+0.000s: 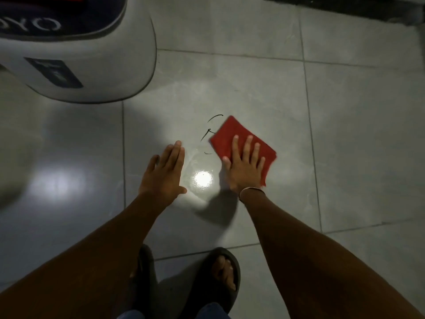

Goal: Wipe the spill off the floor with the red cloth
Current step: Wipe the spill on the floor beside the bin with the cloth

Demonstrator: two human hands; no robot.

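A folded red cloth [232,132] lies flat on the grey tiled floor [356,134]. My right hand [245,164] presses down on the cloth's near half with fingers spread. Just left of the cloth, thin dark outlines mark the edge of a wet spill [210,132], and a bright light reflects off the wet tile near it. My left hand [164,172] hovers flat just over the floor to the left of the spill, fingers together and extended, holding nothing.
A large white appliance [92,65] with a dark panel stands at the upper left, close to the spill. My feet in dark sandals [220,277] are at the bottom centre. A dark threshold [345,5] runs along the top right.
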